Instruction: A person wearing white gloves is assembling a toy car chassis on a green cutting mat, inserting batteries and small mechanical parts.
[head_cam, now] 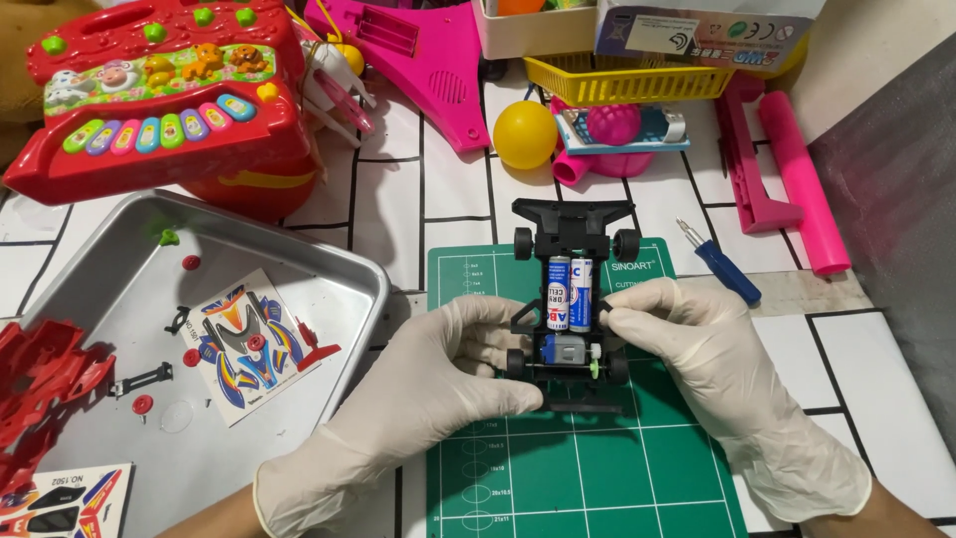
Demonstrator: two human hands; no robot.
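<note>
I hold the black toy car chassis [570,304] on the green cutting mat [588,468], my left hand [438,384] pinching its rear, my right hand [697,354] closed on its side. Two batteries [570,292] sit inside. I judge I am mid-assembly; next needs steady pressure near the motor [566,349].

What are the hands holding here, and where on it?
Both gloved hands, left hand and right hand, hold the black toy car chassis by its rear sides, near the motor, over the green cutting mat.

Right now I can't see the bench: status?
Both gloved hands, left hand and right hand, grip black toy car chassis on green cutting mat. Two batteries seated. Nothing obstructing.
</note>
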